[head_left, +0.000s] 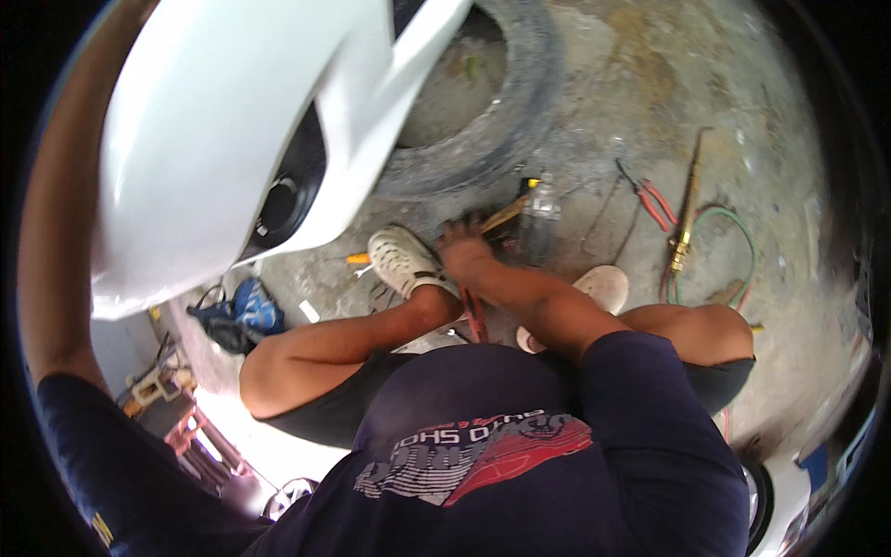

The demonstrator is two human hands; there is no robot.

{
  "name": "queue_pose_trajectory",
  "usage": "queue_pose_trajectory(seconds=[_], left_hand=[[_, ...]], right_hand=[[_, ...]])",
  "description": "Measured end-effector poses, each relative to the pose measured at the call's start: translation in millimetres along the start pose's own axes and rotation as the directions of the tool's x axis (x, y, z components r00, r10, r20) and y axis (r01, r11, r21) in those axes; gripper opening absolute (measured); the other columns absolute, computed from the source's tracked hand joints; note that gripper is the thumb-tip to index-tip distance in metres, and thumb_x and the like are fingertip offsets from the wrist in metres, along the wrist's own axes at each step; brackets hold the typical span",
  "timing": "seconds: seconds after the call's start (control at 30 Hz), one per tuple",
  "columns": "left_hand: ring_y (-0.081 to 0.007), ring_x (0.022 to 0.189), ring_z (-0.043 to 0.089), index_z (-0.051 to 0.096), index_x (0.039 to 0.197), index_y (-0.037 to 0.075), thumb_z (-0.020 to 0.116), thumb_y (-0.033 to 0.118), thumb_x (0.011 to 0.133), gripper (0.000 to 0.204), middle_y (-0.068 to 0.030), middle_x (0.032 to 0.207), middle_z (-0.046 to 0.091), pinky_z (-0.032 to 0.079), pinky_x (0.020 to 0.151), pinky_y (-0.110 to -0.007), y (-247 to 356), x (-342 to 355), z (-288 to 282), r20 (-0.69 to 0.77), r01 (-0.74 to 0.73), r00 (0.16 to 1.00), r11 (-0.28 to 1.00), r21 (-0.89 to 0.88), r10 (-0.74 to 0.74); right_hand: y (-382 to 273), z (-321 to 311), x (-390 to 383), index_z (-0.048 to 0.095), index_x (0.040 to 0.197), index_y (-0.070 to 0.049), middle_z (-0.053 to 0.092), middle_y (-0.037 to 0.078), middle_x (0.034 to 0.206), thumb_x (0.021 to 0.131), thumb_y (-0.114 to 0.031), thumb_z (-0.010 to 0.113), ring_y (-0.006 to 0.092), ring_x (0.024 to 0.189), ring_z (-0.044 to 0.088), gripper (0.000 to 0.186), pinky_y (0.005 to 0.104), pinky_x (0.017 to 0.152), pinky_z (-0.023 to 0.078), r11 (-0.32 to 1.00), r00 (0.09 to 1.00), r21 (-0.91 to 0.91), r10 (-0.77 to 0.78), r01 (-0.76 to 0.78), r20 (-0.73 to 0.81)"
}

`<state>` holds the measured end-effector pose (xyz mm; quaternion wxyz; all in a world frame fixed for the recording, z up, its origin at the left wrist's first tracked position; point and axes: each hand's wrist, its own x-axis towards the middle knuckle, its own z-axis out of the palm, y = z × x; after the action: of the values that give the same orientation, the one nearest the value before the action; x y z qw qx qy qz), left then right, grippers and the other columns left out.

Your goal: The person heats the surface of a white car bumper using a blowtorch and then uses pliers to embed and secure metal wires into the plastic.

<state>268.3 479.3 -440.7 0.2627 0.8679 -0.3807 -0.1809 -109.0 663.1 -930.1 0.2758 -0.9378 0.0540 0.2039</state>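
My right hand (464,243) reaches down to the floor beside my beige clog (404,262), its fingers spread apart. Close to the fingertips lies a light wooden stick-like handle (504,215), and a clear plastic bottle (540,223) is just to the right. Below the wrist is a tool with red handles (475,316), partly covered by my arm. My left arm (58,213) stretches up along the outer side of a white car bumper (213,130); the left hand is outside the picture. A round black lamp opening (283,206) shows in the bumper.
Under the bumper lies a worn tyre (534,121). Right on the concrete floor are red-handled pliers (655,204) and a brass torch (689,209) with a green hose (748,237). At left are a blue and black bag (243,311) and an orange-handled tool (357,259).
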Motion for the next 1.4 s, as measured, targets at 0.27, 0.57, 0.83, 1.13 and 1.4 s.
queue_pose_trajectory(seconds=[0.27, 0.57, 0.83, 1.13, 1.4], left_hand=[[-0.0237, 0.116, 0.065, 0.067, 0.123, -0.003, 0.064, 0.026, 0.108, 0.033, -0.0157, 0.117, 0.070, 0.050, 0.107, -0.040, 3, -3, 4, -0.056, 0.040, 0.998, 0.997, 0.065, -0.036], [-0.0233, 0.113, 0.066, 0.070, 0.116, -0.002, 0.064, 0.024, 0.107, 0.029, -0.0138, 0.114, 0.070, 0.050, 0.105, -0.040, 23, -11, 16, -0.095, 0.039, 0.995, 0.999, 0.031, -0.036], [-0.0222, 0.125, 0.067, 0.072, 0.132, -0.002, 0.078, 0.035, 0.099, 0.051, -0.0172, 0.134, 0.072, 0.046, 0.117, -0.036, 33, -25, -13, -0.097, 0.007, 0.995, 0.927, 0.375, 0.032], [-0.0352, 0.122, 0.071, 0.067, 0.137, -0.006, 0.079, 0.053, 0.094, 0.074, -0.0281, 0.124, 0.073, 0.057, 0.107, -0.043, -16, 12, -2, -0.083, 0.115, 0.991, 0.991, 0.072, -0.109], [-0.0333, 0.133, 0.062, 0.058, 0.149, -0.005, 0.078, 0.056, 0.094, 0.085, -0.0238, 0.149, 0.064, 0.044, 0.116, -0.038, -24, 18, -12, 0.096, 0.300, 0.951, 0.953, -0.040, -0.295]], right_hand=[[-43, -48, -19, 0.075, 0.129, -0.006, 0.061, 0.023, 0.150, 0.094, -0.021, 0.067, 0.0394, 0.139, 0.059, 0.039, 0.0588, 0.109, 0.048, 0.982, 0.920, 0.168, -0.137, 0.079, 0.366], [-1, -290, -101, 0.081, 0.112, -0.005, 0.079, 0.021, 0.111, 0.091, -0.024, 0.073, 0.0387, 0.102, 0.076, 0.029, 0.0505, 0.086, 0.059, 0.901, 0.485, 0.316, -0.427, 0.297, 0.763], [306, -205, -161, 0.065, 0.136, 0.001, 0.074, 0.024, 0.119, 0.087, -0.022, 0.074, 0.0414, 0.114, 0.071, 0.055, 0.0466, 0.096, 0.060, 0.839, 0.865, -0.361, 0.481, -0.407, 0.143], [332, -163, -176, 0.069, 0.127, -0.007, 0.069, 0.018, 0.133, 0.103, -0.047, 0.064, 0.0411, 0.125, 0.065, 0.047, 0.0515, 0.102, 0.056, 0.568, 0.563, 0.083, 0.823, -0.819, -0.072], [258, -226, -265, 0.060, 0.126, 0.000, 0.075, 0.030, 0.104, 0.089, -0.016, 0.067, 0.0477, 0.096, 0.075, 0.040, 0.0537, 0.084, 0.059, 0.501, 0.557, 0.523, 0.828, -0.689, -0.060]])
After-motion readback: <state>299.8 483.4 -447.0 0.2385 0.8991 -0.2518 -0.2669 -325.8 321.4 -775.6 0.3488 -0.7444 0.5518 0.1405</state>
